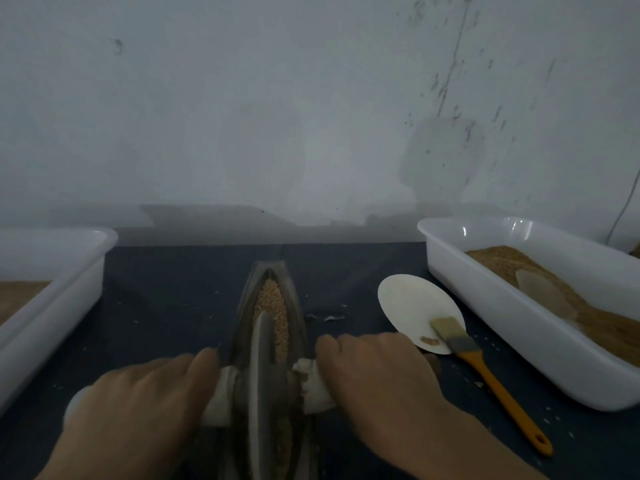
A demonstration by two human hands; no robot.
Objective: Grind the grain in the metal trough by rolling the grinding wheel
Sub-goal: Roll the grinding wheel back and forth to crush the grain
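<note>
Head view: metal trough (277, 289) lengthwise at table (180, 299) centre, grain (273, 306) heaped in far half. Grinding wheel (259, 368) upright in near half. Left hand (138, 403) and right hand (377, 372) lie over cloth-wrapped axle ends (313, 386), fingers curled around them. White tray (485, 306) right, second tray (59, 289) left, each well apart from trough. Paper disc (412, 306) and brush (485, 372) between right hand and right tray.

A pale grey wall (277, 109) fills the upper half, dimly lit; dark scuffs and a thin crack (453, 57) mark its right side; a thin cable (627, 206) hangs at the far right; below, a dark blue cloth (166, 299) covers the surface.
</note>
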